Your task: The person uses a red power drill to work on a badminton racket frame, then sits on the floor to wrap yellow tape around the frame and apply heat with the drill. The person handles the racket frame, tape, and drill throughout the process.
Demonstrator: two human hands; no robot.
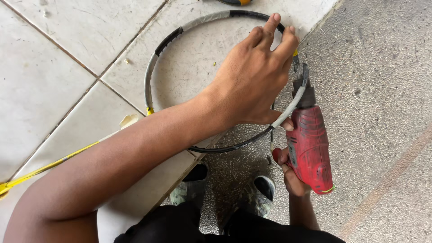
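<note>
- Two hands are working here: your left hand (254, 76) is spreading flat over the far side of the frame (155, 58), fingers pressing on its rim, while your right hand (288, 173) is clamping around the grip of the red drill (310, 148).
- You are keeping the frame, a stringless racket hoop in black and grey, lying on the floor (67, 54), partly over the pale tiles and partly over the speckled concrete, just ahead of your shoes (263, 191).
- You are pointing the drill's nose at the hoop's near-right rim; it looks to be touching there, though the bit itself is hidden.
- You are likely dealing with a light, stiff, hollow hoop: it is probably skating easily on smooth tile and twisting under side pressure, so pinning it close to the drill point, as your left palm is doing, seems the safest hold.
- You are handling a thin wall that may crack or dent, so gentle, straight pressure seems wise.
- You are leaving the yellow shaft (45, 167) trailing off to the left, free on the tiles.
</note>
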